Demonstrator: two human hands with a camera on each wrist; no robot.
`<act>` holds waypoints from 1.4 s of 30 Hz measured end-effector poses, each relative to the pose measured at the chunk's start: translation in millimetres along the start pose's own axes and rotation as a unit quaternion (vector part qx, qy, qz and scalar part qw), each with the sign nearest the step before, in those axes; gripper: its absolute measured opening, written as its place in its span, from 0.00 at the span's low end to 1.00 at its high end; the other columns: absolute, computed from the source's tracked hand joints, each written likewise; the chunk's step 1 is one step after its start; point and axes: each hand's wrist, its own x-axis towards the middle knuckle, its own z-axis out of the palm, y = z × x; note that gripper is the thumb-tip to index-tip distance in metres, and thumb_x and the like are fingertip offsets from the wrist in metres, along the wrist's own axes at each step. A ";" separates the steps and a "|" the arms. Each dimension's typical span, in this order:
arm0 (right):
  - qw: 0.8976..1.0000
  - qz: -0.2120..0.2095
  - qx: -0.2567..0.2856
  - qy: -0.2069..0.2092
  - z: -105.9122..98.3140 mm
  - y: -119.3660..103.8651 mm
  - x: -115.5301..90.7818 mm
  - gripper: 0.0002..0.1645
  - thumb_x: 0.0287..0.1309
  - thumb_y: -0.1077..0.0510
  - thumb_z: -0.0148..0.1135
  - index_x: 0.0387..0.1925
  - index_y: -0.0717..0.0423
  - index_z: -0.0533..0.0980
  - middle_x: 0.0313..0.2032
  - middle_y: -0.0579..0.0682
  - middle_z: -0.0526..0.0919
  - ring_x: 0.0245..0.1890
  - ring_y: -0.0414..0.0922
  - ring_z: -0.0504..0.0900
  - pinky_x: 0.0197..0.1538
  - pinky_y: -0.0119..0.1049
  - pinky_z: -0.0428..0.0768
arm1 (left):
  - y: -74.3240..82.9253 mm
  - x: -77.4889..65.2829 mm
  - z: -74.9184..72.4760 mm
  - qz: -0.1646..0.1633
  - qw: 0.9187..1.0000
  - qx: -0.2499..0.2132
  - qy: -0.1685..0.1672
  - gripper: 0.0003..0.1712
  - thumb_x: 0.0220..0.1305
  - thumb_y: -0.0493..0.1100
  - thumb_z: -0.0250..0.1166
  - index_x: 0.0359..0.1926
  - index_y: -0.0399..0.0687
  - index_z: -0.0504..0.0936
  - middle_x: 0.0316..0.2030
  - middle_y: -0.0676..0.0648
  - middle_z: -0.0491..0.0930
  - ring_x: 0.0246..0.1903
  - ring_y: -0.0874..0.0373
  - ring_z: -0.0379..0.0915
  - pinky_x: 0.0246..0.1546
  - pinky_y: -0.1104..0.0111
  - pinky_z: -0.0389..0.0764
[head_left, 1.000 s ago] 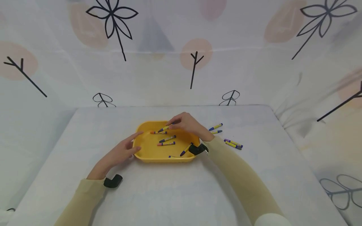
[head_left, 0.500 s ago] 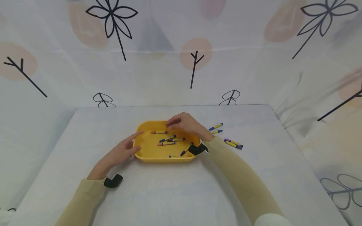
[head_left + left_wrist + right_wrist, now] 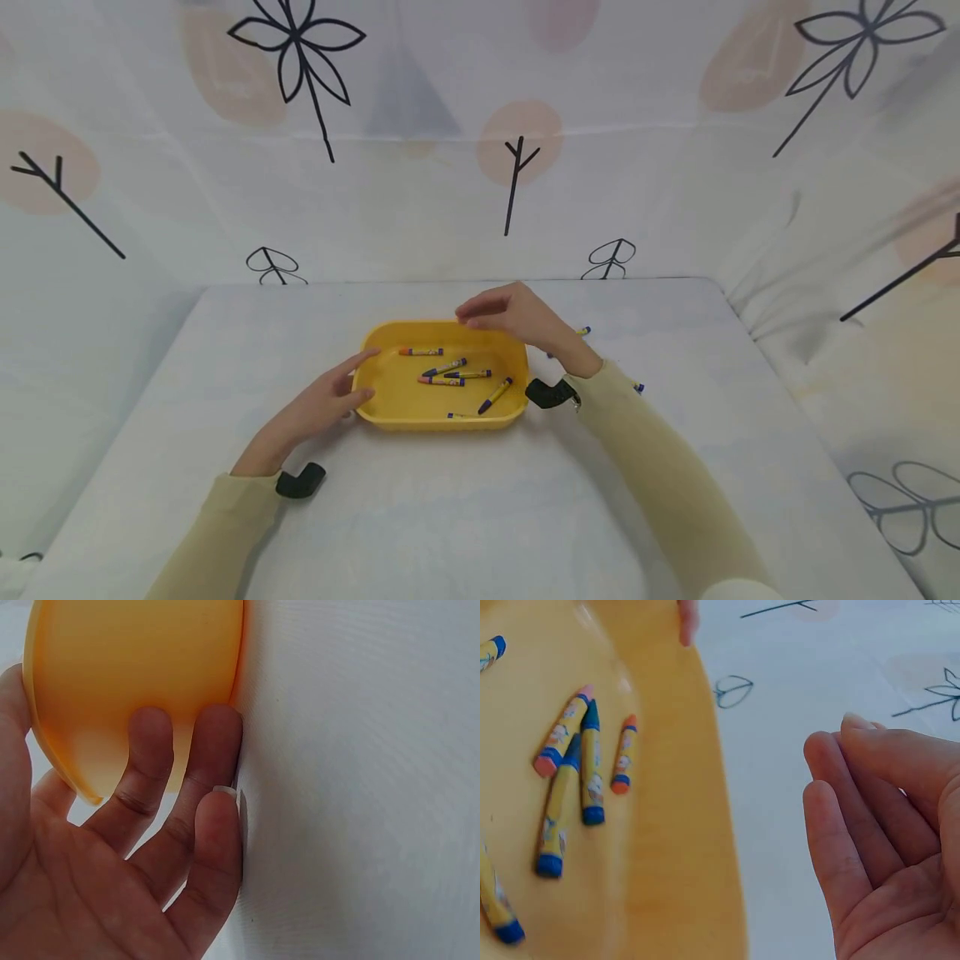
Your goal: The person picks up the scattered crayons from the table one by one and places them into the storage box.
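A shallow yellow tray [image 3: 397,400] holds several crayons, among them an orange one [image 3: 422,352], a dark green one [image 3: 445,367] and a pink one [image 3: 442,381]. My left hand [image 3: 321,407] holds the tray's left end. In the left wrist view, fingertips [image 3: 217,739] lie against its outer wall while the thumb side reaches the rim. Over the tray's far right rim hovers my right hand [image 3: 525,317]. Its fingers are loosely bent, with nothing between them in the right wrist view.
More crayons lie on the white table right of the tray. My right arm partly covers them; the ends of one crayon [image 3: 585,331] and another crayon [image 3: 638,387] show. A patterned cloth [image 3: 420,208] rises behind the table.
The crayon in my right hand has been let go and now lies among the others in the tray. That hand has since moved up and right; the left hand stays put.
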 end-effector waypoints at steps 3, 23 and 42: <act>1.000 0.007 -0.021 0.022 -15.3 2.9 -12.8 0.17 0.63 0.55 0.68 0.52 0.56 0.83 0.47 0.46 0.86 0.49 0.43 0.83 0.55 0.40 0.78 | -1.2 -0.2 0.6 -0.005 1.000 0.000 0.001 0.38 0.71 0.50 0.61 0.77 0.62 0.55 0.45 0.41 0.77 0.35 0.50 0.73 0.37 0.61 0.76; 0.950 0.200 -0.197 0.138 -94.2 111.3 -82.4 0.18 0.68 0.59 0.61 0.57 0.54 0.80 0.59 0.58 0.78 0.61 0.59 0.73 0.62 0.57 0.69 | 2.8 -2.6 -1.3 -0.001 1.000 0.004 0.002 0.38 0.72 0.49 0.60 0.77 0.60 0.55 0.42 0.41 0.77 0.33 0.52 0.72 0.35 0.62 0.75; 0.939 0.164 -0.279 0.116 -92.1 112.3 -81.1 0.09 0.64 0.61 0.65 0.44 0.61 0.84 0.48 0.59 0.80 0.52 0.58 0.75 0.58 0.56 0.71 | 0.9 -1.7 -0.1 -0.009 1.000 -0.012 0.000 0.38 0.72 0.50 0.60 0.77 0.63 0.55 0.45 0.41 0.77 0.36 0.51 0.72 0.37 0.62 0.75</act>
